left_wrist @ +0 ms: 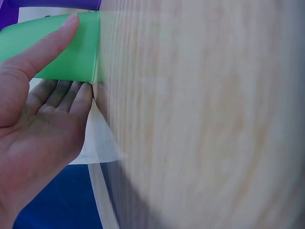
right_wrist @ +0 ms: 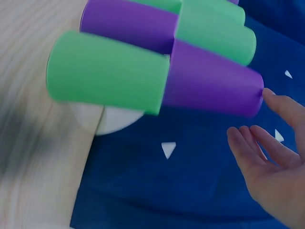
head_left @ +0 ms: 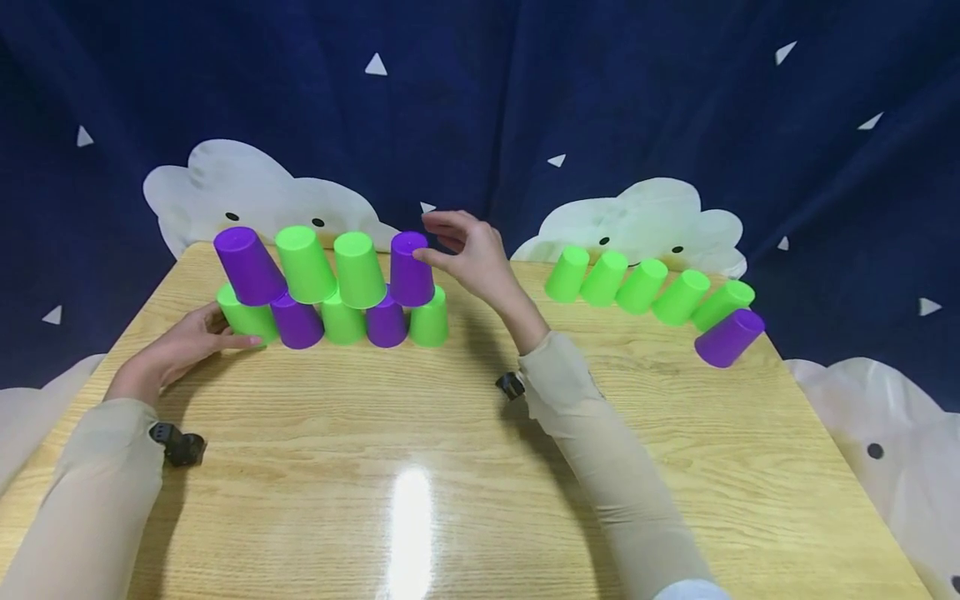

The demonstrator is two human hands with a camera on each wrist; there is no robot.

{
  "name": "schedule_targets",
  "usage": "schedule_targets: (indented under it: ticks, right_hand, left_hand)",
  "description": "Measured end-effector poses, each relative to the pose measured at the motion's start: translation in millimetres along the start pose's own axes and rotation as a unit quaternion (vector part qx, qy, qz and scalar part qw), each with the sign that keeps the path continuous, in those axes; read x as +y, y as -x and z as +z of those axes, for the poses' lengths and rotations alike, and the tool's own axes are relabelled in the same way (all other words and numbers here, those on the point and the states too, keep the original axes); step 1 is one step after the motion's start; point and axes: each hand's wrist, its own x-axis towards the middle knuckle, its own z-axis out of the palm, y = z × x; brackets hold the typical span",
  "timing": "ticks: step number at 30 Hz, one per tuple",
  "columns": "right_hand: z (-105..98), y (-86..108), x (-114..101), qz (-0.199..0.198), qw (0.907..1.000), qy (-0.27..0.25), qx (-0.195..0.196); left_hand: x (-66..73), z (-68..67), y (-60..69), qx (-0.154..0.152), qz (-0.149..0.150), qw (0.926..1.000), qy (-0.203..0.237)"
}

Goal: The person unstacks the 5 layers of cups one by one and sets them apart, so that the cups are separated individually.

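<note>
A person in pale sleeves (head_left: 97, 492) works at a wooden desk (head_left: 315, 450), where upside-down cups form a two-tier wall on the person's left side. The lower tier has five cups: from the left, the end green cup (head_left: 247, 321), a purple one (head_left: 298, 323), a green one (head_left: 343, 321), a second purple one (head_left: 386, 325) and a last green one (head_left: 430, 321). The upper tier has four: a purple cup (head_left: 250, 267), two green cups (head_left: 358, 271) and, on the right, the end purple cup (head_left: 412, 275), set above the last two cups of the lower tier.

The left hand (head_left: 183, 343) holds the end green cup low on its side, its grip closed around it with the thumb across the front and the fingers on the outer side. The right hand (head_left: 480, 258) is beside the end purple cup, its grip spread: one fingertip meets the cup's top edge while the other fingers are apart from it.

Farther right, five green cups (head_left: 641, 286) and a lone purple cup (head_left: 729, 337) make a curved row. Behind hangs a dark blue curtain (head_left: 465, 83) with white triangles and smiling clouds
</note>
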Motion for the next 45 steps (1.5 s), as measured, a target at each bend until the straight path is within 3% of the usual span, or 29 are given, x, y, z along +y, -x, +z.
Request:
schedule_targets:
  ticks: [10, 19, 25, 28, 37, 45]
  right_hand:
    - [19, -2.2, -2, 0.016, 0.9995, 0.021, -0.019]
    - [5, 1.9, -6, -0.006, 1.0, 0.004, 0.006]
    - [-34, 15.3, 0, -0.037, 0.9971, -0.019, 0.063]
    - [-61, 26.1, 9, -0.033, 0.9941, -0.017, 0.102]
    - [-134, 68.7, 44, 0.024, 0.9789, 0.021, 0.202]
    - [-194, 119.2, 77, 0.108, 0.9522, 0.1, 0.268]
  left_hand:
    - [0.9, 0.4, -0.3, 0.0, 0.001, 1.0, 0.001]
    - [-2.5, 0.2, -0.9, 0.0, -0.001, 1.0, -0.004]
    - [-2.8, 0.2, -0.9, 0.0, -0.001, 1.0, -0.007]
    - [-2.0, 0.1, -0.5, 0.0, -0.001, 0.9999, -0.011]
    - [-1.4, -0.1, 0.5, 0.005, -0.008, 0.9998, -0.018]
    - [-1.8, 0.0, -0.6, 0.003, -0.008, 0.9998, -0.017]
